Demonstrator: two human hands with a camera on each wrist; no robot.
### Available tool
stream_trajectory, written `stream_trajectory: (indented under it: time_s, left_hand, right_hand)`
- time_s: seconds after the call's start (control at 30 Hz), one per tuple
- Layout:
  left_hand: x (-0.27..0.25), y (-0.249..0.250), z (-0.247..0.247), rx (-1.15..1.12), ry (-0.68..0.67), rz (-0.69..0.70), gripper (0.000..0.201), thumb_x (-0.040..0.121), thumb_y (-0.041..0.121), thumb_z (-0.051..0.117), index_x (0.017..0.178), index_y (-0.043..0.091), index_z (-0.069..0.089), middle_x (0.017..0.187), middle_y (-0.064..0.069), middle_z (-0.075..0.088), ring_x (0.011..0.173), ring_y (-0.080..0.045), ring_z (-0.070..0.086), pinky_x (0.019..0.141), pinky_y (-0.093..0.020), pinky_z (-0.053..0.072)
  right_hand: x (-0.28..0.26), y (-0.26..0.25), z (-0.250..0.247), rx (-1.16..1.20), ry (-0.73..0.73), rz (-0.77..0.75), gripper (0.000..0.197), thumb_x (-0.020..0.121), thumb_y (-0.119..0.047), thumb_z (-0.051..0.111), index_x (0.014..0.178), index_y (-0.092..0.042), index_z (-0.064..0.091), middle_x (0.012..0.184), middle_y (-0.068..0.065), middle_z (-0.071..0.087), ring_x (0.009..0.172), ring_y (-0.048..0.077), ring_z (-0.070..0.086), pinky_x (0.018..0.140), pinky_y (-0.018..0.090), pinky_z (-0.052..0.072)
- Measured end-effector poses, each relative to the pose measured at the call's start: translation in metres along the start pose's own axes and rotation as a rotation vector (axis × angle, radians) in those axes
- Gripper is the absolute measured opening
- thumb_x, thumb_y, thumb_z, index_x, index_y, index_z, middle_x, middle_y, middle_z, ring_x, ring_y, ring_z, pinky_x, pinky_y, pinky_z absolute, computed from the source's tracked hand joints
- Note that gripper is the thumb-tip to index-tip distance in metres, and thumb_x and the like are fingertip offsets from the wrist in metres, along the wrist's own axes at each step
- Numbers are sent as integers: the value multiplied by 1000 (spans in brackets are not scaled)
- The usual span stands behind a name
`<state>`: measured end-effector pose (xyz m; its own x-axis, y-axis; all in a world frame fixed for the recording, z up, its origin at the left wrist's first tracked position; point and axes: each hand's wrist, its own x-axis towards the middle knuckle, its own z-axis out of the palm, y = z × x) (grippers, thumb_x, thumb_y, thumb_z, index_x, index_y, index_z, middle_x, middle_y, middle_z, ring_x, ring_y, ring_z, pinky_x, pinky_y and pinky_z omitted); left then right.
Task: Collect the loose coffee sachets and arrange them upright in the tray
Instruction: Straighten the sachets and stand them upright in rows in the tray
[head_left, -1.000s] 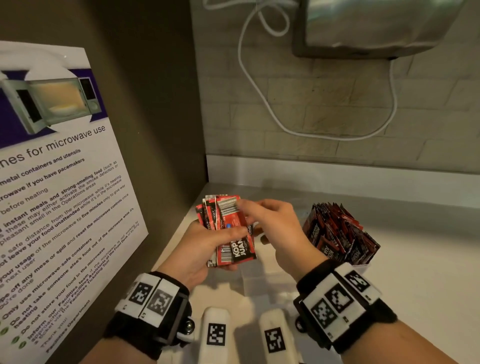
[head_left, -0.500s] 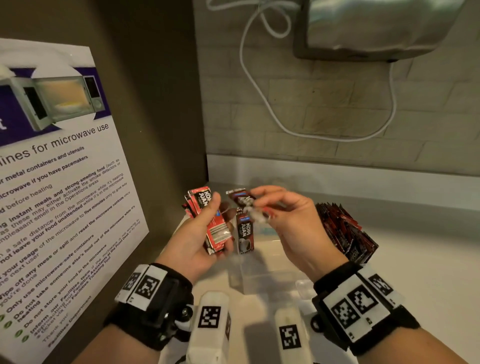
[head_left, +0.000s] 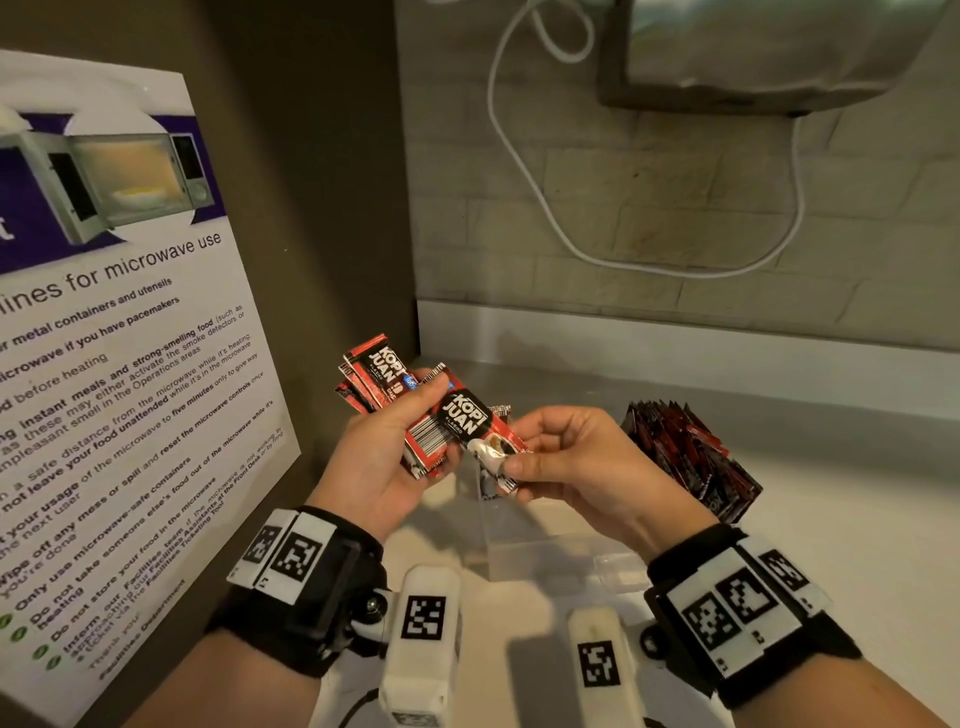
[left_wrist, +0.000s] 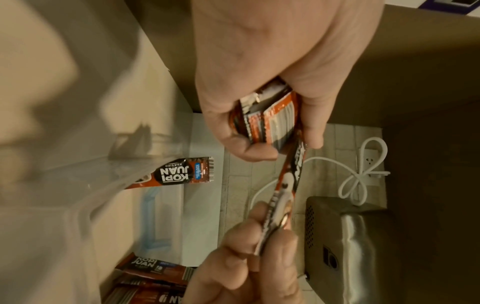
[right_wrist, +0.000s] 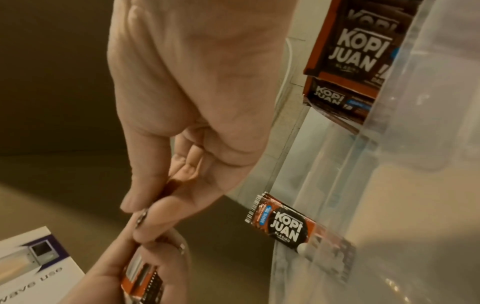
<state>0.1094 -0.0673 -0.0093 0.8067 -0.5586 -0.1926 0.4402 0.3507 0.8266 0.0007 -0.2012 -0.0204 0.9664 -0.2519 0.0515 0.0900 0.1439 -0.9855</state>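
A stack of sachets (head_left: 382, 387) is gripped in the left hand (head_left: 379, 467), the thumb laid across its face and the fingers curled behind it. One sachet (head_left: 465, 421), tilted across the stack, is pinched at its lower end between the thumb and fingertips of the right hand (head_left: 576, 462); its upper end lies under the left thumb. In the left wrist view the same sachet (left_wrist: 288, 179) is seen edge-on, stretched between the two hands, and the stack (left_wrist: 267, 121) is seen clamped in the curled left fingers. Both hands are held close together above the counter (head_left: 831, 519).

Below and between the hands a clear tray (head_left: 540, 551) is seen. One sachet (right_wrist: 283, 224) leans in a near compartment of it, just beyond the right fingertips in the right wrist view; whether it stands fully upright cannot be told. To the right of the right hand, a packed bundle (head_left: 685, 457) of sachets stands in the tray's far end, fanned at the top.

To the left of the left hand a microwave notice (head_left: 119, 338) is mounted on the side wall. Above the hands a white cable (head_left: 545, 208) hangs across the tiled wall.
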Motion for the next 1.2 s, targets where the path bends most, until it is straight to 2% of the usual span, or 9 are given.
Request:
stream_trajectory:
  time_s: [0.2, 0.3, 0.43, 0.53, 0.63, 0.77, 0.87, 1.03, 1.2]
  left_hand:
    - [-1, 3, 2, -62, 9, -5, 11, 77, 21, 72, 86, 20, 65, 71, -1, 72, 71, -17, 66, 68, -29, 48]
    - [0, 4, 3, -44, -3, 14, 7, 79, 19, 72, 79, 21, 66, 70, 1, 72, 69, -16, 67, 73, -32, 50]
    - [3, 3, 7, 126, -47, 131, 15, 79, 12, 73, 75, 23, 64, 70, 3, 72, 64, -13, 68, 65, -31, 50]
    - [3, -1, 16, 211, -57, 165, 13, 78, 12, 75, 79, 21, 65, 70, 1, 71, 62, -14, 68, 57, -28, 50]
    - [8, -4, 16, 223, 20, 179, 13, 77, 16, 78, 80, 18, 65, 62, 2, 65, 54, -9, 62, 49, -24, 48]
    - [19, -14, 1, 272, 142, 127, 14, 79, 20, 78, 84, 18, 66, 61, 2, 60, 52, -9, 57, 48, -23, 45]
    - [20, -28, -8, 317, 138, 32, 13, 82, 17, 75, 91, 18, 67, 65, 0, 58, 55, -11, 55, 47, -23, 43]
    - [18, -44, -18, 386, 88, -102, 24, 78, 23, 79, 98, 18, 67, 64, -2, 62, 59, -19, 56, 54, -27, 42]
    - [12, -40, -16, 394, -50, -157, 14, 80, 16, 76, 89, 14, 65, 64, -4, 61, 57, -17, 58, 48, -25, 45]
  right_hand:
    - [-1, 1, 1, -21, -62, -50, 28, 56, 9, 71, 81, -5, 68, 69, 8, 72, 57, 15, 69, 52, 22, 55]
    - [-1, -2, 0, -95, -34, -39, 31, 61, 16, 72, 83, -6, 66, 70, 6, 71, 59, 14, 67, 52, 22, 54]
    - [2, -13, 6, -347, 82, -30, 23, 69, -4, 80, 88, -10, 69, 71, 2, 66, 56, 6, 54, 46, 14, 37]
    - [9, -16, 8, -399, 181, -35, 15, 77, 7, 71, 73, -5, 64, 60, 9, 54, 36, 0, 41, 38, 11, 31]
    - [17, -10, 0, -424, 321, 9, 21, 79, 8, 69, 69, -7, 58, 64, 17, 58, 38, 9, 49, 36, 19, 37]
    - [31, 10, -18, -398, 509, 141, 22, 83, 6, 65, 73, -8, 52, 72, 14, 65, 52, 19, 62, 45, 24, 50]
    - [41, 27, -20, -393, 525, 273, 30, 84, 3, 66, 66, -11, 47, 75, 14, 64, 58, 22, 63, 52, 31, 53]
    - [54, 45, -14, -516, 492, 364, 30, 79, 0, 72, 61, -12, 52, 85, 21, 69, 86, 36, 70, 81, 50, 57]
    - [58, 54, -12, -569, 526, 333, 34, 74, -1, 76, 56, -14, 51, 73, 15, 66, 81, 34, 70, 77, 49, 58]
